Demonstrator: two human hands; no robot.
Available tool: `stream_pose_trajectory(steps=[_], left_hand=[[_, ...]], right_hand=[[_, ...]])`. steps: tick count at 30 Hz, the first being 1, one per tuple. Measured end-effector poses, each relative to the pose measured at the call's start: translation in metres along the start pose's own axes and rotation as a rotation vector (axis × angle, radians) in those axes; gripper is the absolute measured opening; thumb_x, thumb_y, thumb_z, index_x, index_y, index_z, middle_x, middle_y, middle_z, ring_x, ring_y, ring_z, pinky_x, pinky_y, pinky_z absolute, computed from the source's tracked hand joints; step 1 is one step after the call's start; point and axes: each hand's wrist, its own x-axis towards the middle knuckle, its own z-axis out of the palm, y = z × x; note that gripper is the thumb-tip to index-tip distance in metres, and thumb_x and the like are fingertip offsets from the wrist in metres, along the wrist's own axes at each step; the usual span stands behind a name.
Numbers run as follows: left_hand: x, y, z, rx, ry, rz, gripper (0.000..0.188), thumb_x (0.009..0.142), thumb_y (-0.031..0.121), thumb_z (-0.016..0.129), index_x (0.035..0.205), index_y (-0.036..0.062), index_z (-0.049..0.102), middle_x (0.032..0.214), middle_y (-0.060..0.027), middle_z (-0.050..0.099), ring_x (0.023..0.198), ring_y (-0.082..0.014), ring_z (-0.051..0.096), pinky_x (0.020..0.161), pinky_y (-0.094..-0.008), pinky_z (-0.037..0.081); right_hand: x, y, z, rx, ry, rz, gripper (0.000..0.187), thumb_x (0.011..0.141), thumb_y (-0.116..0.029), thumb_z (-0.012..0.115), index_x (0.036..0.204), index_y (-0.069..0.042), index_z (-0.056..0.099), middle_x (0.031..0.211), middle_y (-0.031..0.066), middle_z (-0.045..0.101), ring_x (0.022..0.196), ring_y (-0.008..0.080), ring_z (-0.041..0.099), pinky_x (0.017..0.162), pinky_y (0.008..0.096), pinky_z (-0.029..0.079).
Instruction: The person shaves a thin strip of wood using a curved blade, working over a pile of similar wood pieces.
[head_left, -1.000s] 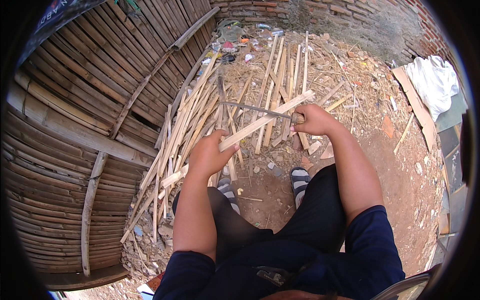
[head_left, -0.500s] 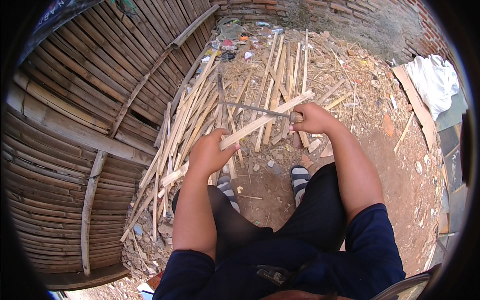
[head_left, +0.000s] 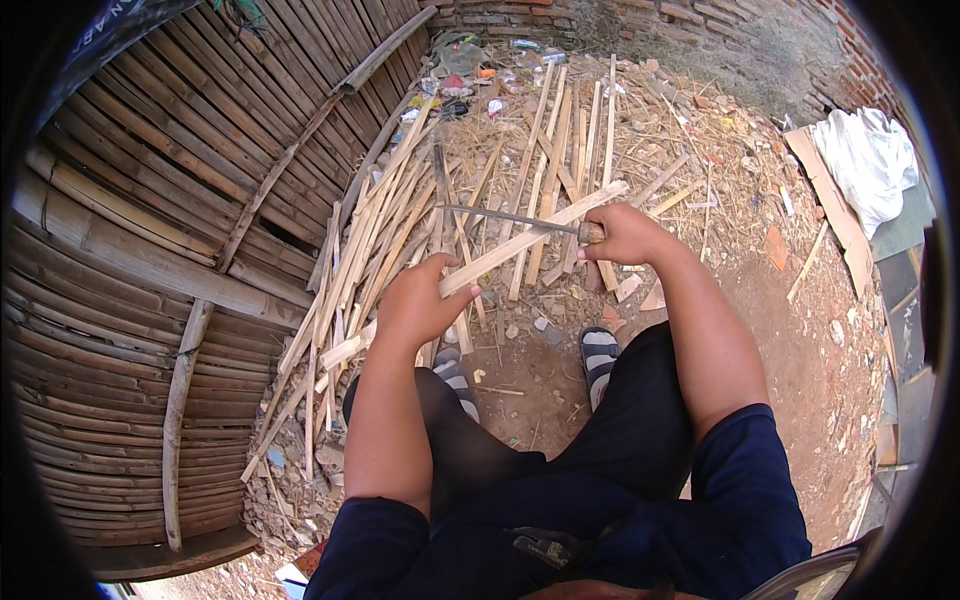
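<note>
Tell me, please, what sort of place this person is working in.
It looks like a rough outdoor yard, perhaps beside a shed: a brown slatted wall, seemingly bamboo, stands at left, a weathered red-brick wall beyond, and the bare brown dirt ground is strewn with rubble and straw.

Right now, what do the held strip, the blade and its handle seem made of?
Strip: bare wood or bamboo, judging by its pale, matte, uncoated-looking face. Blade: probably metal, from its thin, dull grey look. Handle: possibly wood, being brown and matte, but mostly covered.
</note>
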Motion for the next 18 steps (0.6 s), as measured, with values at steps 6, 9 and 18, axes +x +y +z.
stream_pose_trajectory(steps=[6, 9, 18], left_hand=[[-0.0005, 0.0008, -0.0008, 0.005, -0.001, -0.003, 0.057, 0.087, 0.049, 0.084, 0.129, 0.0115, 0.072, 0.096, -0.0195, 0.078, 0.095, -0.0384, 0.076, 0.084, -0.0484, 0.058], [0.0006, -0.0016, 0.0014, 0.010, 0.003, 0.005, 0.057, 0.087, 0.049, 0.084, 0.129, 0.0115, 0.072, 0.096, -0.0197, 0.078, 0.095, -0.0387, 0.076, 0.084, -0.0487, 0.058], [0.0004, -0.0010, 0.0020, 0.008, 0.001, -0.002, 0.057, 0.088, 0.050, 0.083, 0.129, 0.0121, 0.072, 0.096, -0.0188, 0.078, 0.095, -0.0379, 0.076, 0.084, -0.0484, 0.058]], right_hand=[[-0.0008, -0.0016, -0.0005, -0.007, -0.001, -0.008, 0.057, 0.080, -0.041, 0.090, 0.107, 0.005, 0.072, 0.094, 0.0262, 0.074, 0.093, 0.0425, 0.073, 0.083, 0.0482, 0.055], [-0.0008, -0.0029, -0.0006, -0.009, -0.008, 0.002, 0.057, 0.080, -0.041, 0.090, 0.107, 0.005, 0.072, 0.093, 0.0258, 0.073, 0.092, 0.0421, 0.073, 0.083, 0.0479, 0.055], [-0.0015, -0.0056, -0.0015, -0.009, -0.007, -0.002, 0.057, 0.080, -0.040, 0.090, 0.109, 0.005, 0.072, 0.095, 0.0263, 0.074, 0.093, 0.0419, 0.073, 0.084, 0.0479, 0.055]])
